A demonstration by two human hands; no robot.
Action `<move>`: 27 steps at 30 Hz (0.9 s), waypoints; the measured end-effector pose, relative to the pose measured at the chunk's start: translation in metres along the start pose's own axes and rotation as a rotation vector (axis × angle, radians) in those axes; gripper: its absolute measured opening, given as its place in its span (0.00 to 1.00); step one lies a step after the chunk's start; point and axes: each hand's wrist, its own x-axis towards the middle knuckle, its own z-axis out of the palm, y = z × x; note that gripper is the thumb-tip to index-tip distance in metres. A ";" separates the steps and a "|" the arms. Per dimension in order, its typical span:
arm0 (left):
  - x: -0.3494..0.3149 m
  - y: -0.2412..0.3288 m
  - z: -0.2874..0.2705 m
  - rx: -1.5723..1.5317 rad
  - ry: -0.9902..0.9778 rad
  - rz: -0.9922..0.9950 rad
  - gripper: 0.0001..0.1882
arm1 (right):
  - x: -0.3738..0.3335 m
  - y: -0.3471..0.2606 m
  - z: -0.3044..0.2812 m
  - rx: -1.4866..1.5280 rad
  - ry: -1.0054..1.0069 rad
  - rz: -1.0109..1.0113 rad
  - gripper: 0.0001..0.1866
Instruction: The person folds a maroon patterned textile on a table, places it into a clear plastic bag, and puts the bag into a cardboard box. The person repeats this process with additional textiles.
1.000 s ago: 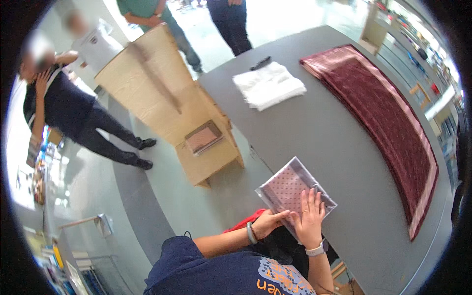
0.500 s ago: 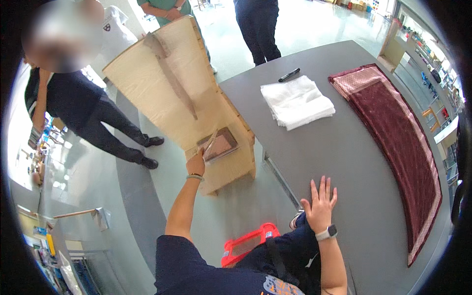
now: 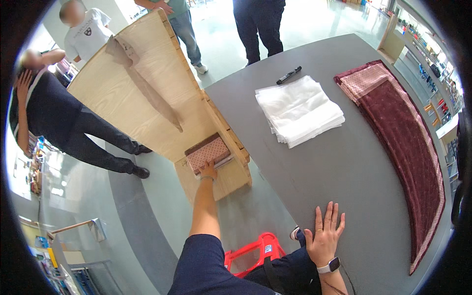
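Note:
My left hand (image 3: 208, 170) reaches down to a folded pink dotted cloth (image 3: 206, 153) with a dark brown edge. Its fingers are spread over the cloth's near edge. The cloth lies on the low ledge of a pale plywood stand (image 3: 132, 88) with a tall, tilted back panel. A brownish strip (image 3: 152, 96) hangs down that panel. My right hand (image 3: 324, 233) rests palm down on the grey table (image 3: 295, 172), fingers apart, with nothing in it.
A stack of white sheets (image 3: 300, 110) and a black marker (image 3: 289, 75) lie on the table. A long maroon cloth with pink borders (image 3: 398, 142) curves along its right side. A red plastic stool (image 3: 255, 253) stands below me. Several people stand beyond.
My left hand was pinching a thin strip or flap at the pink cloth; now its fingers are spread on the cloth, whose dotted face shows more. My right hand still rests on the table.

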 end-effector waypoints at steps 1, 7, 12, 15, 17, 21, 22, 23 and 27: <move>0.001 0.002 -0.009 -0.041 -0.041 -0.001 0.43 | 0.000 -0.001 0.000 -0.005 -0.005 0.003 0.38; -0.040 -0.038 -0.057 -0.693 0.915 -0.053 0.33 | 0.001 -0.002 -0.001 0.025 0.003 -0.043 0.39; -0.157 0.123 -0.207 -0.808 1.374 0.487 0.16 | 0.000 0.008 0.009 -0.008 0.063 -0.014 0.40; -0.225 0.247 -0.290 -0.601 1.365 0.865 0.09 | 0.003 0.010 0.007 0.081 0.121 -0.046 0.39; -0.225 0.345 -0.310 -0.519 1.217 1.074 0.06 | 0.003 0.013 0.010 0.116 0.147 -0.048 0.38; -0.175 0.515 -0.314 -0.478 0.772 1.109 0.08 | -0.002 0.019 0.006 0.177 0.197 -0.075 0.35; -0.145 0.545 -0.311 -0.476 0.744 1.040 0.10 | -0.002 0.020 0.004 0.200 0.198 -0.092 0.35; -0.105 0.558 -0.301 -0.533 0.737 0.957 0.11 | -0.002 0.018 0.008 0.202 0.192 -0.108 0.33; -0.030 0.589 -0.305 -0.446 0.628 0.518 0.16 | 0.000 0.018 -0.019 0.131 0.106 -0.121 0.32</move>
